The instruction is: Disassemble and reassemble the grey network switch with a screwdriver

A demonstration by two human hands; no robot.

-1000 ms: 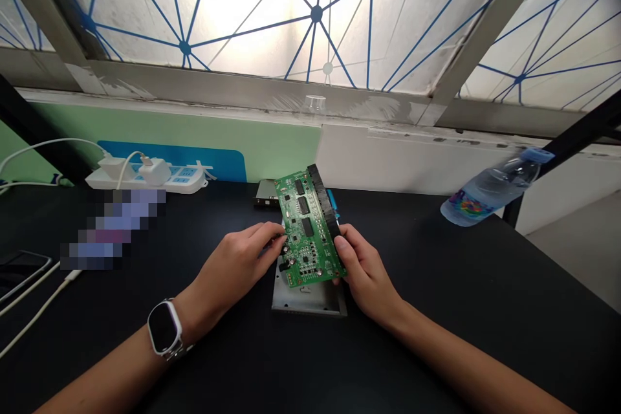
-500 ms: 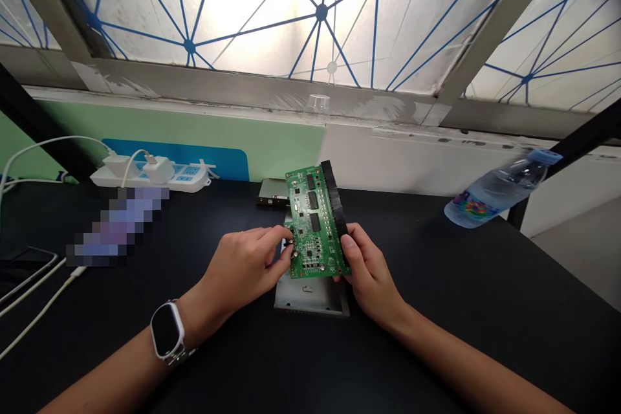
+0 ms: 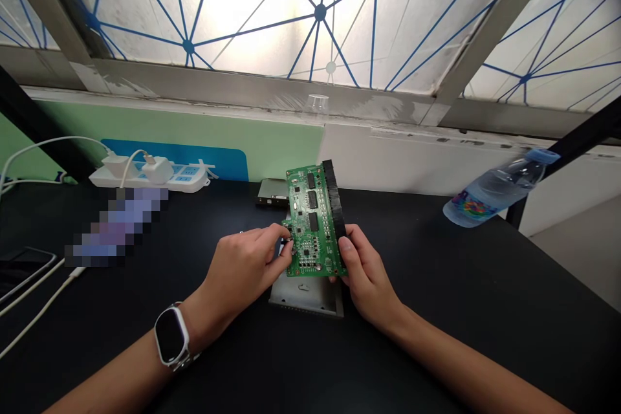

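While both hands hold it up, the green circuit board (image 3: 310,220) sits tilted above the middle of the black worktop (image 3: 436,310), with a black connector strip (image 3: 333,200) along its right edge. Left hand (image 3: 240,265): fingers curled, pinching the board's left edge low down. Right hand (image 3: 369,275): pinching the right edge low down, one digit on the front face, the rest behind the board. Grey metal case (image 3: 305,297) lies flat beneath; can't tell if the board touches it. Small metal box (image 3: 272,193) just behind the board, toward the far edge. Far edge, left: white power strip (image 3: 150,180) with white chargers (image 3: 158,170). Far right corner: tilted water bottle (image 3: 492,193), blue cap. Near the left edge: white cables (image 3: 33,294), dark phone (image 3: 24,262). Smartwatch (image 3: 171,335) on left wrist
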